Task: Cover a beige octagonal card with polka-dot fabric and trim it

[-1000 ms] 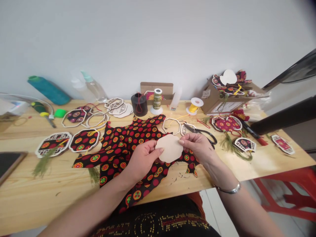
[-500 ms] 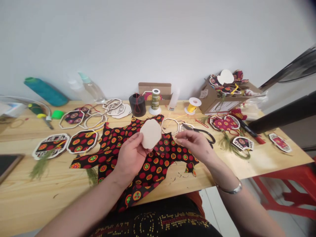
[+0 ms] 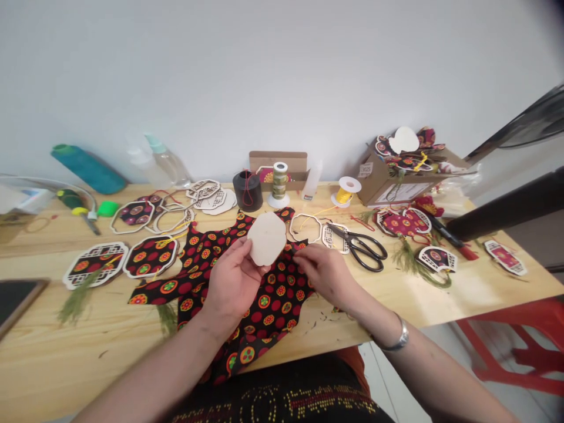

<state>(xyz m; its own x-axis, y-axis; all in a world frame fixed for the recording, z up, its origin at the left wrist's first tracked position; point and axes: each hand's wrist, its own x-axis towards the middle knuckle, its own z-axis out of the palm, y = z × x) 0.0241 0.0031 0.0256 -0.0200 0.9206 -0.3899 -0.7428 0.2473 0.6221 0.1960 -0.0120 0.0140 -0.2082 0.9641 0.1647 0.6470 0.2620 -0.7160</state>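
My left hand (image 3: 231, 285) grips a thin pale plate with a scalloped outline (image 3: 267, 238), thumb on its front face and fingers behind. Just right of the plate, my right hand (image 3: 328, 273) has thumb and fingers pinched together over the patterned cloth; what lies between the fingertips is too small to make out. Black fabric with red, orange and green flower dots (image 3: 264, 302) spreads under both hands, its edges cut in curves. Black-handled scissors (image 3: 361, 249) lie beyond my right hand, blades over a pale lattice frame (image 3: 329, 239).
Fabric-filled ornaments with green tassels (image 3: 94, 264) lie at the left. Along the wall stand a black thread spool (image 3: 247, 191), a green thread cone (image 3: 279, 185) and a yellow cord spool (image 3: 346, 192). A cardboard box of ornaments (image 3: 396, 179) and a black pole (image 3: 506, 202) are at the right.
My right hand has moved left and down toward the plate, uncovering the scissors. The plate stays in my left hand, tilted slightly differently. The whole view has shifted a little.
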